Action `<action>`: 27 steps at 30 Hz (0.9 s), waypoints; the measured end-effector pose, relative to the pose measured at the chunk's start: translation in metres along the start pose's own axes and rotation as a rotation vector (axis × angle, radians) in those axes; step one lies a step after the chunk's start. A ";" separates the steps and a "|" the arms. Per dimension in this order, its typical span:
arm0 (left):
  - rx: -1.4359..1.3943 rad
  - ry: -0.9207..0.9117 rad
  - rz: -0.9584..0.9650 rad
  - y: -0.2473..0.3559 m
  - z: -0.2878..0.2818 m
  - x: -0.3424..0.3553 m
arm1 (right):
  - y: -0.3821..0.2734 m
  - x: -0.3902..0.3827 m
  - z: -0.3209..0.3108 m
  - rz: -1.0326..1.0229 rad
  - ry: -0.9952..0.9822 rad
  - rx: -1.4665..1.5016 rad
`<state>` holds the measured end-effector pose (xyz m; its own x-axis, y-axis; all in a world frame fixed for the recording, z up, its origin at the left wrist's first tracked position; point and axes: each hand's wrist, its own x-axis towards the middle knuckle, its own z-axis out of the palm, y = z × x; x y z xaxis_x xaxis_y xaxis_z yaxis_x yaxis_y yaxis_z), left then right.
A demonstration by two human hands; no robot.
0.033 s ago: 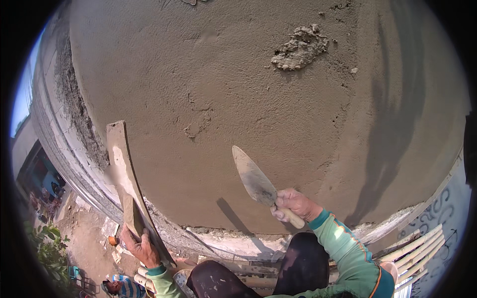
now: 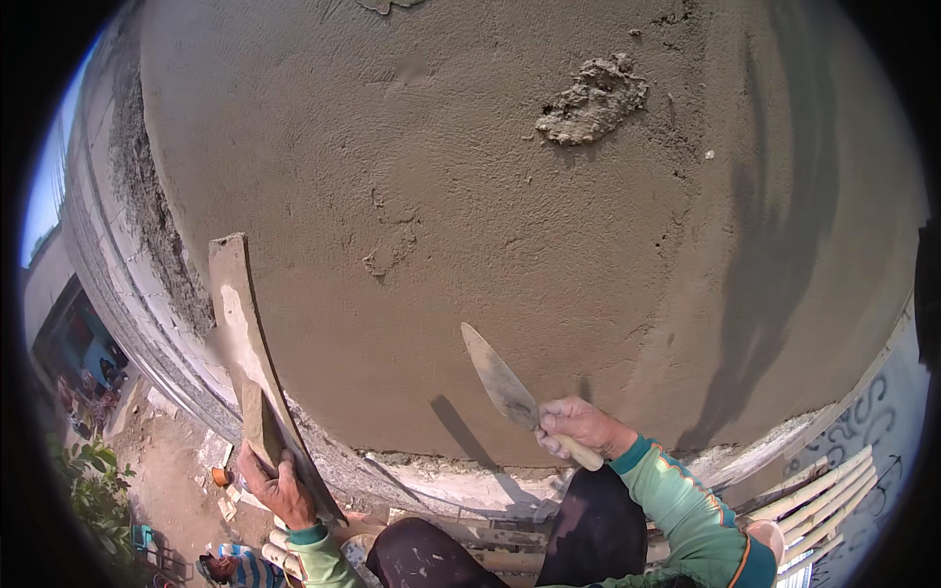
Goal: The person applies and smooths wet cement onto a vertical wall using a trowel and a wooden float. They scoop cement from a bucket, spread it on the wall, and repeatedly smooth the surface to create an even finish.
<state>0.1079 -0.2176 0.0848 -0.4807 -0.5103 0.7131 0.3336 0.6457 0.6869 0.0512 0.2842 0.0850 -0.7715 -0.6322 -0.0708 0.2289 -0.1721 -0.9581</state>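
Trowel [image 2: 500, 377] clamped by its wooden handle in the right hand [image 2: 578, 428], grip closed full round it, blade pointing up and left, close over the wet plaster wall [image 2: 441, 176] and throwing a shadow below itself. Left hand [image 2: 277, 485] likewise closed, grip wrapped about the lower end of a long wooden board [image 2: 235, 314] laid along the wall's left margin, top end up beside the ragged plaster edge. Higher on the wall, well apart from both hands, a lump of mortar [image 2: 593, 98] standing proud; nearer the middle, a small rough patch [image 2: 392, 250] not yet smooth. Bamboo poles [image 2: 823, 495] at lower right, green plant [image 2: 93, 480] and another person [image 2: 230, 568] far below at lower left. Probably best to keep the blade at a shallow angle, leading edge slightly lifted, and draw in long overlapping strokes with even pressure, so as not to gouge the soft coat; to hold the board steady and flush, not rocking; to pull the proud lump down into the hollow patch rather than leave ridges. Against the earlier frame, no visible change: same hands, same closed grips, same trowel angle, board and lump in the same places.
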 end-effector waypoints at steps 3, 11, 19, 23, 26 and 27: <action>-0.072 0.050 -0.018 0.006 0.021 -0.007 | 0.014 -0.037 -0.003 -0.116 0.295 -0.258; -0.235 0.163 -0.065 0.000 0.059 -0.039 | -0.126 -0.103 0.013 -0.634 1.278 -1.372; -0.099 0.076 -0.114 -0.034 0.071 -0.071 | -0.315 -0.136 -0.004 -0.656 1.250 -2.501; -0.172 0.025 -0.091 -0.031 0.069 -0.069 | -0.377 -0.076 0.035 -0.684 1.204 -2.617; -0.130 -0.022 -0.072 -0.023 0.081 -0.076 | -0.417 -0.071 0.036 -0.646 1.439 -2.367; -0.163 0.008 -0.080 -0.035 0.090 -0.082 | -0.423 -0.079 0.031 -0.650 1.543 -2.245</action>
<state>0.0628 -0.1471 -0.0106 -0.5043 -0.5612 0.6563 0.4218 0.5031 0.7543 0.0335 0.3833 0.5045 -0.3449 -0.1659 0.9239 0.2146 0.9442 0.2497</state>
